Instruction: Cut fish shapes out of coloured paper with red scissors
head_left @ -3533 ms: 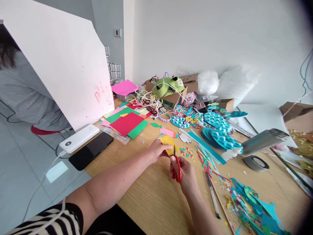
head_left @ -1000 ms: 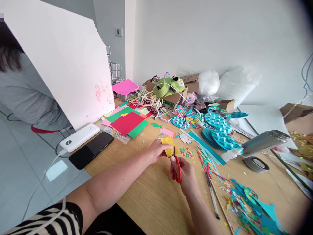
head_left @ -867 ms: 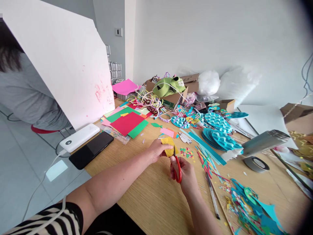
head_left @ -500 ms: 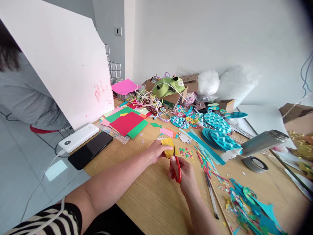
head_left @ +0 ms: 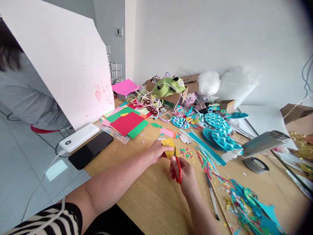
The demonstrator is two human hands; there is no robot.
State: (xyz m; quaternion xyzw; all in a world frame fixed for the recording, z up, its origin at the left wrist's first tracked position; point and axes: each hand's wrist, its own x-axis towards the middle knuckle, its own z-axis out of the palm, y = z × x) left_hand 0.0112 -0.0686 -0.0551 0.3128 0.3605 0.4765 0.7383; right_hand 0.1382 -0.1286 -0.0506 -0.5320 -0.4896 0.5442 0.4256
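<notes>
Our left hand (head_left: 157,151) pinches the yellow paper (head_left: 168,143) at its left side, thumb on top, and holds it just above the table (head_left: 149,199). Our right hand (head_left: 186,175) is clenched through the red handles of the scissors (head_left: 178,168), just beside the left hand.

The table's near edge runs on a slant from below our forearms up to the phone (head_left: 91,150), which lies at that edge next to the white power bank (head_left: 79,137). Bare wood lies between our hands and that edge, and also on the left as far as the phone.

The right side is tighter. Coloured strips and a pen (head_left: 212,195) lie close to the right wrist, with teal scraps (head_left: 246,204) heaped past them. Beyond the paper the desk is crowded with the stack of coloured sheets (head_left: 127,123) and small cut-outs.

The scissors' long axis runs from the handles, nearest us, away toward the far wall, and the tip leans a little left. The blades meet the paper's near right edge; we cannot tell how far apart they are.
</notes>
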